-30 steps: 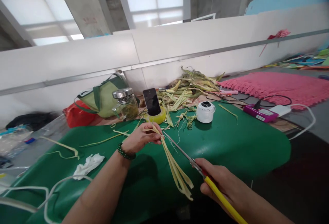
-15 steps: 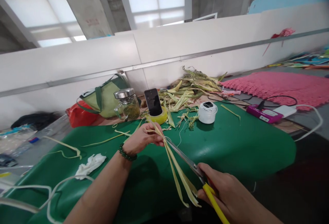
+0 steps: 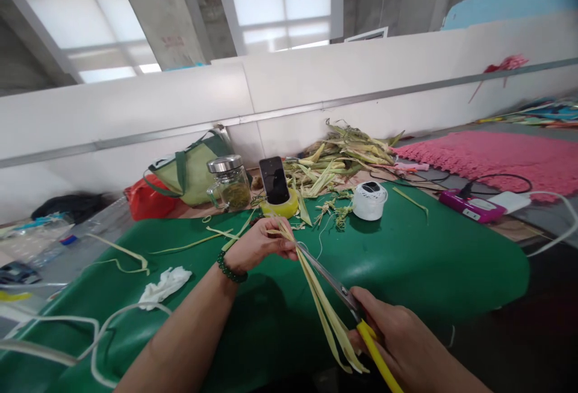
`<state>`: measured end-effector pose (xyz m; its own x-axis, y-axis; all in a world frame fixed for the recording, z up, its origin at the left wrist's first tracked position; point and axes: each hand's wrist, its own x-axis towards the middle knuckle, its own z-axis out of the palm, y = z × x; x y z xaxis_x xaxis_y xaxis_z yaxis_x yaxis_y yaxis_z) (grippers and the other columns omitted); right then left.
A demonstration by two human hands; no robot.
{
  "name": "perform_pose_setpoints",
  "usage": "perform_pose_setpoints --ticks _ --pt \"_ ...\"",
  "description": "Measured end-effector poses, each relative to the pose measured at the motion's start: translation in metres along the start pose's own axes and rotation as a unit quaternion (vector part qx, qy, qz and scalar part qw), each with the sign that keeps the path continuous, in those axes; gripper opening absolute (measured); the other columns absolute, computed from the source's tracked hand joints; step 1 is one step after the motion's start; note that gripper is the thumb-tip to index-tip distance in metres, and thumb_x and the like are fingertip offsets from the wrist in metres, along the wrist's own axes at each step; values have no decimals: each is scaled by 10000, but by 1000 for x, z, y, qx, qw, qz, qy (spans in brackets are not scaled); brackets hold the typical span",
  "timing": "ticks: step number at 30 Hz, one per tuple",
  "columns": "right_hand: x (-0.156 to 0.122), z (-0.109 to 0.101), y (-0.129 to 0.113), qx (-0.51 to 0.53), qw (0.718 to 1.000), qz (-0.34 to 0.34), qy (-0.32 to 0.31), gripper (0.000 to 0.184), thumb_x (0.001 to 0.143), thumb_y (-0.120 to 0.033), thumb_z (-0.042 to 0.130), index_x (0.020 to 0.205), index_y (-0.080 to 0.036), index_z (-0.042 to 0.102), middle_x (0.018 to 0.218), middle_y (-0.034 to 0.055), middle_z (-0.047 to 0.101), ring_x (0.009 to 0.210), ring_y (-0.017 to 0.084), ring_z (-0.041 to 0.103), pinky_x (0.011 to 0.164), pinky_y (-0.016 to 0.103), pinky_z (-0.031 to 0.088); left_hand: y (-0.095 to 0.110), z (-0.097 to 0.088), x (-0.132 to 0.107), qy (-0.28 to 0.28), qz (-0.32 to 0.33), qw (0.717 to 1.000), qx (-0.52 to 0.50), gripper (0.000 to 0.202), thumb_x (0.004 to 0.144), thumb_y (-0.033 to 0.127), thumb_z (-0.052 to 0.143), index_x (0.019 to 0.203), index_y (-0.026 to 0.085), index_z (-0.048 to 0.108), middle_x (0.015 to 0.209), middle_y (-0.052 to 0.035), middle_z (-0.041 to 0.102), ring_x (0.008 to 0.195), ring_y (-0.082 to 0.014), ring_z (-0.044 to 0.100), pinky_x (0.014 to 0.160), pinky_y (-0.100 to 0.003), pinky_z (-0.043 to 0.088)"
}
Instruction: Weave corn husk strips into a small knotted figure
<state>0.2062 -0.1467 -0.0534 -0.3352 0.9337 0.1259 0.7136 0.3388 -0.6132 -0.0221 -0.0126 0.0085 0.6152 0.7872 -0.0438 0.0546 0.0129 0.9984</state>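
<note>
My left hand, with a green bead bracelet at the wrist, pinches a small bundle of pale corn husk strips near its upper end. The long ends hang down toward me over the green mat. In my right hand are scissors with yellow handles. Their blades reach up-left, and the tips lie at the husk strips close beside my left fingers. Whether the blades are parted there I cannot tell. A white thread runs on the mat just beyond the blades.
On the green mat stand a white thread spool and a phone propped on a yellow tape roll. A glass jar, a husk pile and a green bag sit behind. A crumpled tissue and white cable lie left.
The view has shifted slightly, so the table things appear a little to the right. My left hand and the husk strips sit slightly further right, with the scissors still at them.
</note>
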Motion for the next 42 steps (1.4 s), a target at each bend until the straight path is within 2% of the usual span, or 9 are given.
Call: perform_pose_setpoints --ticks 4,13,21,27,32,42 --pt "0 2 2 2 1000 -8 -2 221 894 -396 348 921 -208 462 710 52 655 572 188 624 503 250 408 0 2 0 4 2 1000 -22 379 559 357 824 688 130 547 595 -18 673 541 -117 634 522 -190 479" --pt "0 4 8 -9 1000 -21 18 293 901 -406 326 1028 -196 485 721 67 677 568 192 632 517 260 434 -1 2 0 19 4 999 -46 375 549 323 834 683 127 544 581 -12 673 523 -109 634 501 -170 480" --pt "0 6 9 51 999 -17 -1 286 903 -411 339 1012 -194 492 737 54 669 607 180 635 553 245 449 0 2 0 4 16 998 -59 359 563 314 831 683 115 557 605 -25 691 538 -109 652 513 -159 503" --pt "-4 3 5 81 996 -22 -18 238 885 -368 381 993 -205 516 659 18 618 553 159 589 544 232 447 -3 -1 -1 -12 26 998 -62 339 581 293 823 702 121 557 616 -20 693 542 -116 658 538 -180 524" --pt "-8 1 3 78 997 -21 1 226 849 -370 447 993 -222 539 650 21 604 573 175 595 552 238 454 -4 -1 0 -14 33 998 -54 304 603 272 812 701 113 571 614 -34 695 550 -123 661 552 -189 528" --pt "-7 1 0 42 999 -17 8 213 878 -368 398 982 -223 515 676 20 612 594 168 607 560 226 430 -4 -1 -1 -16 31 997 -66 337 562 292 833 677 112 573 600 -32 693 520 -125 657 520 -189 530"
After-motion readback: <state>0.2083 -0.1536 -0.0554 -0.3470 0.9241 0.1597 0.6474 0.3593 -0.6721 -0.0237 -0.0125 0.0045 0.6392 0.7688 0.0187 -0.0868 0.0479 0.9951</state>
